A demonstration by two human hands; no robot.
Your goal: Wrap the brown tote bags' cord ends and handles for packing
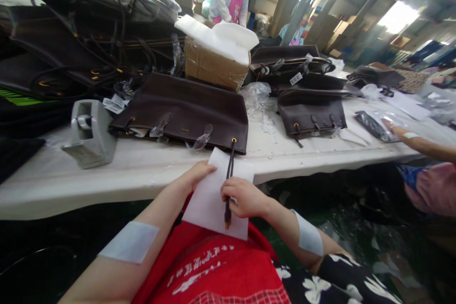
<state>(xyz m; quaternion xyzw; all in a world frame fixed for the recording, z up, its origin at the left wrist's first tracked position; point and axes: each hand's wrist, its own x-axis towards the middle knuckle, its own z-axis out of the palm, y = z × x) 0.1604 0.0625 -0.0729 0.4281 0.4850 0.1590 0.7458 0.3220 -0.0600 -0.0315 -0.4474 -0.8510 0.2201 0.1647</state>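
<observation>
Pinching the dark cord (230,164) in the right hand (244,198), grip curled shut round it, over the white sheet (210,209) beneath. Pressing that sheet's edge with the left hand (194,178), grip seemingly flat and open, holding nothing. Just beyond both grips, at the desk (142,171) edge, the brown bag (185,109), cord hanging from its corner eyelet. Farther left, a grey tape dispenser (90,133).

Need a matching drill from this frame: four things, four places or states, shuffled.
Things:
1. left hand
2. right hand
3. tape dispenser
4. cardboard box

Places or states:
A. under white foam
B. pinches the dark cord
C. touches the white sheet
D. on the table, left of the brown bag

Pairs: 1-C, 2-B, 3-D, 4-A
</observation>
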